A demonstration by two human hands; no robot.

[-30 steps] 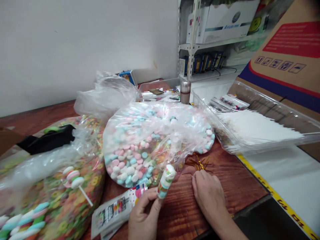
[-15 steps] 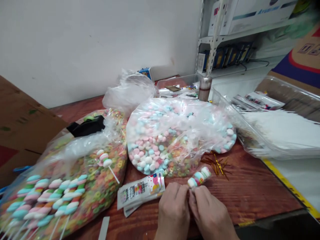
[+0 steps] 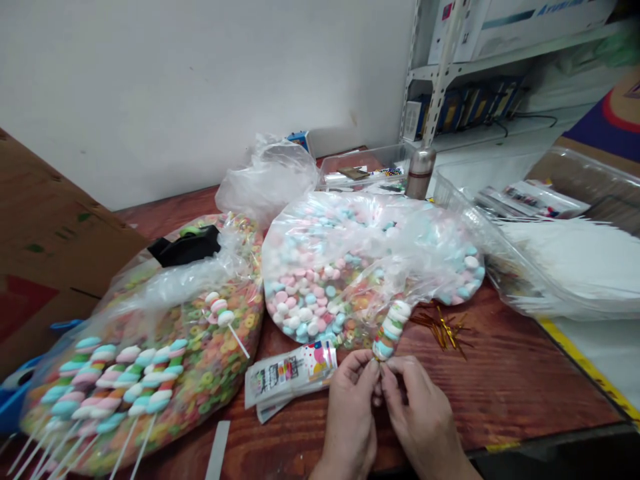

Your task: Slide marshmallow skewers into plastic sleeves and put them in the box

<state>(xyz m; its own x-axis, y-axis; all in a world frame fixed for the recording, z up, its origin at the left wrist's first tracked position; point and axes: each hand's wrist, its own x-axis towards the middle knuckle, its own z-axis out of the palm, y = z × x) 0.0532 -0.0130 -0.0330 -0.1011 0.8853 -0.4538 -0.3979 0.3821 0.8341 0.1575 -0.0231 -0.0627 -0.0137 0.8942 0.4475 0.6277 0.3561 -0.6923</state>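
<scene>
Both hands meet at the base of a wrapped marshmallow skewer [image 3: 393, 328], which stands tilted up and to the right above the table. My left hand [image 3: 353, 403] pinches its lower end from the left, fingers closed. From the right, my right hand [image 3: 419, 410] pinches the same spot with thumb and forefinger. A bit of gold shows at the pinch, too small to make out fully. Gold twist ties [image 3: 445, 328] lie fanned out just right of the skewer. Printed plastic sleeves [image 3: 293, 375] lie stacked left of my left hand.
Behind lies a large bag of marshmallows [image 3: 313, 293]. On the left, a bag of candy rings [image 3: 220, 387] carries several marshmallow skewers [image 3: 145, 377] and a black tape dispenser [image 3: 185, 248]. A clear bin of white sticks [image 3: 565, 260] stands right, a metal canister [image 3: 421, 172] behind.
The skewer has swung more upright. My hands have turned from closed fists, knuckles up, to fingertip pinches at its base. The whole view has shifted slightly.
</scene>
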